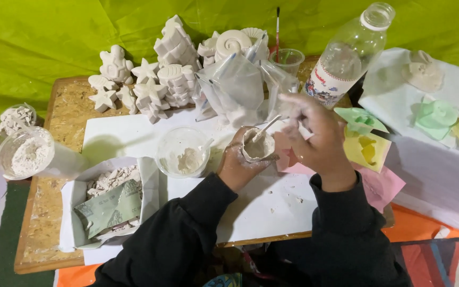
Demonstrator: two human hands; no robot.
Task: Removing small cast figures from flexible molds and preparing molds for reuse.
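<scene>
Cup (pixel 256 144) w/ wet plaster in left hand (pixel 238 162) – right hand (pixel 314 135) stirs w/ stick (pixel 266 127).

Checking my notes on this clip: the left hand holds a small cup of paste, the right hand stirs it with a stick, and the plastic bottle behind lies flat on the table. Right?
Not quite. In the head view the plastic bottle stands, leaning, not flat. The left hand does hold the small cup, and the right hand stirs with the stick.

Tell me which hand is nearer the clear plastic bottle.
Right. The right hand holds a stick just below and left of the bottle; the left hand, cupping a small mould, is farther left and lower, beside the clear cup.
</scene>
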